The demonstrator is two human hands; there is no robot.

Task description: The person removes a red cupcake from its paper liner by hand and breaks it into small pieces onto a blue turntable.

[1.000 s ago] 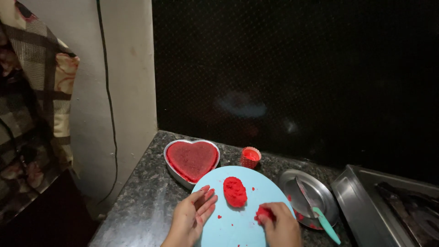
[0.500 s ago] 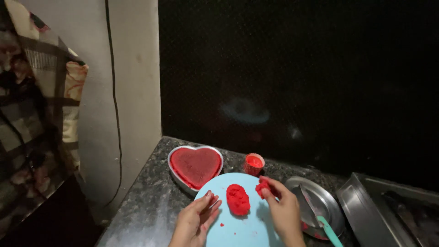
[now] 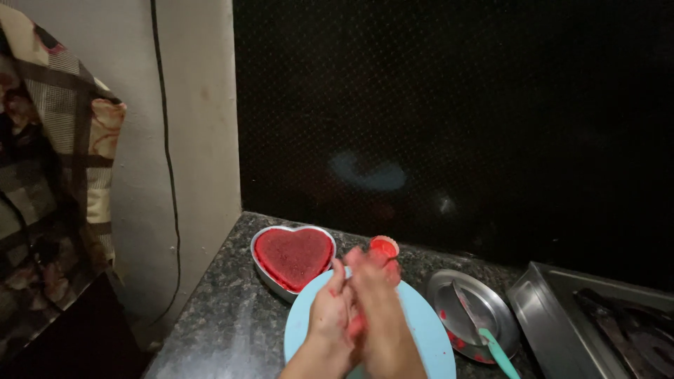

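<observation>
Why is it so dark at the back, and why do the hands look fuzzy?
Head view: the black wall soaks up light, showing only a faint bluish glare; the left hand and right hand are pressed together and motion-blurred; the heart-shaped pan stays sharp.

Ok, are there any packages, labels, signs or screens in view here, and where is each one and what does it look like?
None in view: no package, label, sign or screen.
Nearest to a container: small red cup, round, on the dark speckled counter just beyond the hands.
Heart-shaped metal pan, red filling, unlabelled, left of the cup.
Left hand and right hand pressed together over a round light blue board.
</observation>
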